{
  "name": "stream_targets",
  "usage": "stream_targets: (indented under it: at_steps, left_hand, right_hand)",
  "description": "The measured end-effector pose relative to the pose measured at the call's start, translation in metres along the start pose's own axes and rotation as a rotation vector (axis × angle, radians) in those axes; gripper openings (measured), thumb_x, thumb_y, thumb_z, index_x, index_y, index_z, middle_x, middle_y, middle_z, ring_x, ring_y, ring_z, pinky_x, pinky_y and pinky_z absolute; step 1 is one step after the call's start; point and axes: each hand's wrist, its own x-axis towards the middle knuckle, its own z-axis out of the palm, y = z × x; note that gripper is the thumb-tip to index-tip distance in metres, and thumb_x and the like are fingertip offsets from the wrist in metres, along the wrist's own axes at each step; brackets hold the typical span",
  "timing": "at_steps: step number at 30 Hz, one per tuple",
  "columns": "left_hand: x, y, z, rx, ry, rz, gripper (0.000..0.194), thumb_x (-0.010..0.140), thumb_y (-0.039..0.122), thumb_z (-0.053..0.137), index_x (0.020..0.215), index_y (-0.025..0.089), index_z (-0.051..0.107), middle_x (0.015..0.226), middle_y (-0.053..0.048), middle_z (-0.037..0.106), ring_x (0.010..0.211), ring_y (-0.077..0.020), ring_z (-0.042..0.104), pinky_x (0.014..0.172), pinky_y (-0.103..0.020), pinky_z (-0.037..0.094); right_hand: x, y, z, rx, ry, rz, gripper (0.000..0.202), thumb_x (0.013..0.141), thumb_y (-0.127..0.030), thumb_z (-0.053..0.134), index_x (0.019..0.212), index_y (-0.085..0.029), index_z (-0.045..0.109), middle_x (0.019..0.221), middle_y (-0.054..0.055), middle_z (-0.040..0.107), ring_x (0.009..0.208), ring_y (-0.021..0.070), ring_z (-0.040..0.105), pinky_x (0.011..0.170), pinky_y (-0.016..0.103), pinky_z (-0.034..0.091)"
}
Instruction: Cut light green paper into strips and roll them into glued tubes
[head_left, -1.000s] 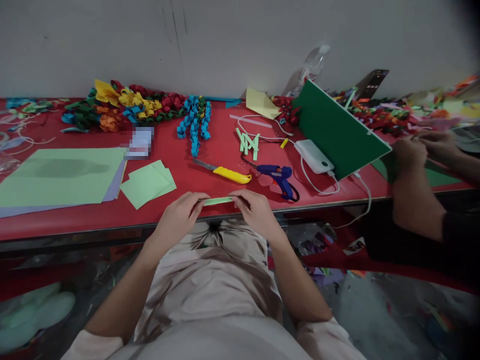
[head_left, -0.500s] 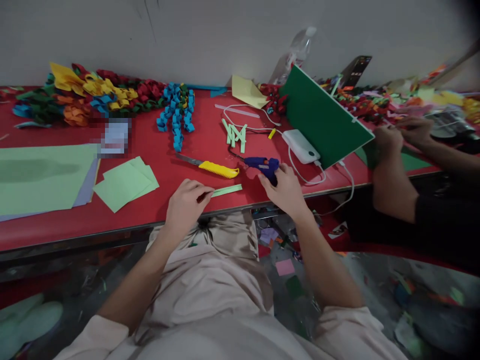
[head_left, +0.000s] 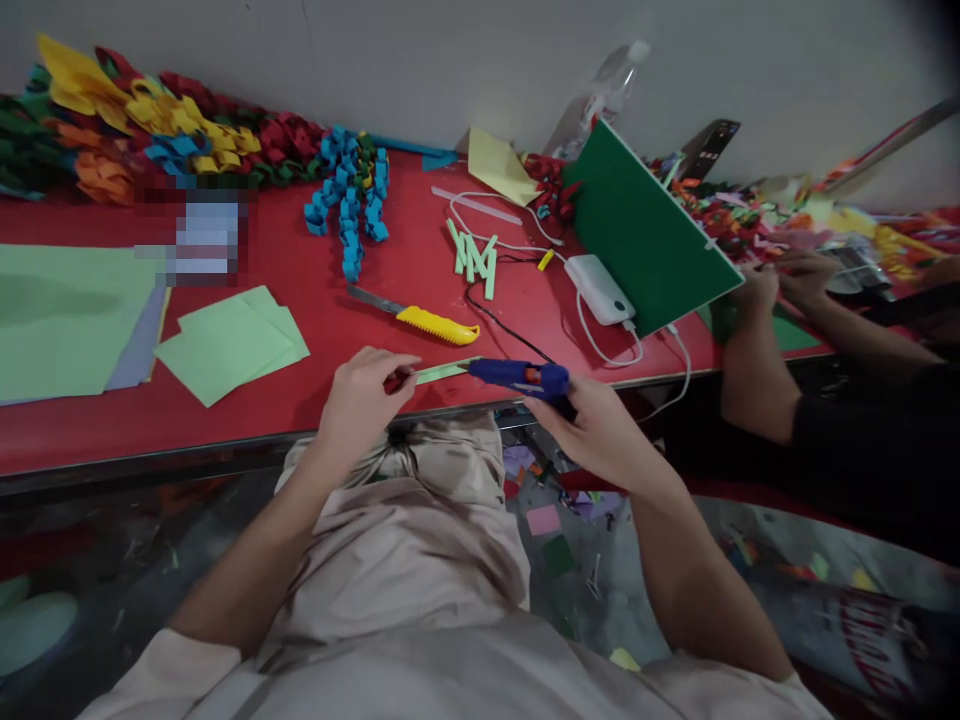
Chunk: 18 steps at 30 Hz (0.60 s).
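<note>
Near the table's front edge my left hand [head_left: 367, 393] pinches one end of a light green paper strip [head_left: 441, 372]. My right hand [head_left: 596, 425] is closed around the handle of a blue glue gun [head_left: 519, 377]. The gun's nozzle points left and meets the free end of the strip; whether glue has come out is too small to tell. Just beyond the strip lies a yellow utility knife [head_left: 439, 325] with its blade out. Several folded light green paper pieces [head_left: 472, 257] are grouped farther back.
Light green paper squares [head_left: 236, 345] and larger sheets [head_left: 67, 320] lie left. Paper chains [head_left: 351, 200] run along the back. A white power bank [head_left: 598, 290] with cables rests by a leaning green board [head_left: 645, 230]. At right a co-worker's hands [head_left: 780, 280] handle paper.
My right hand has lifted the glue gun from the table and brought it toward me, its nozzle now at the strip. My left hand keeps its pinch.
</note>
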Motion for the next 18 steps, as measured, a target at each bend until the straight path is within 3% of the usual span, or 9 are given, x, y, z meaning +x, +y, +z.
stream_targets:
  at_steps: [3, 8, 18]
  left_hand:
    - [-0.001, -0.001, 0.0, -0.018, 0.011, -0.015, 0.021, 0.087, 0.018, 0.065, 0.105, 0.018, 0.076, 0.092, -0.005, 0.075, 0.085, -0.0191, 0.067, 0.079, -0.03, 0.052]
    - [-0.002, -0.001, -0.001, -0.026, -0.002, -0.035, 0.021, 0.087, 0.018, 0.065, 0.105, 0.019, 0.075, 0.094, -0.005, 0.076, 0.087, -0.0197, 0.068, 0.08, -0.03, 0.053]
    - [-0.001, 0.001, -0.002, -0.027, 0.003, -0.03, 0.019, 0.085, 0.013, 0.068, 0.102, 0.017, 0.075, 0.093, -0.005, 0.076, 0.086, -0.018, 0.069, 0.079, -0.028, 0.053]
  right_hand:
    - [0.012, -0.004, 0.004, -0.054, -0.066, -0.02, 0.027, 0.099, -0.042, 0.053, 0.093, -0.018, 0.064, 0.073, 0.006, 0.067, 0.063, 0.0211, 0.061, 0.057, 0.03, 0.039]
    - [0.023, -0.011, 0.012, -0.08, -0.159, -0.084, 0.025, 0.101, -0.038, 0.049, 0.103, -0.018, 0.063, 0.085, 0.009, 0.07, 0.074, 0.0231, 0.064, 0.064, 0.031, 0.043]
    - [0.028, -0.014, 0.019, -0.227, -0.205, -0.101, 0.024, 0.103, -0.035, 0.045, 0.105, -0.016, 0.06, 0.086, 0.01, 0.07, 0.073, 0.0238, 0.063, 0.065, 0.032, 0.041]
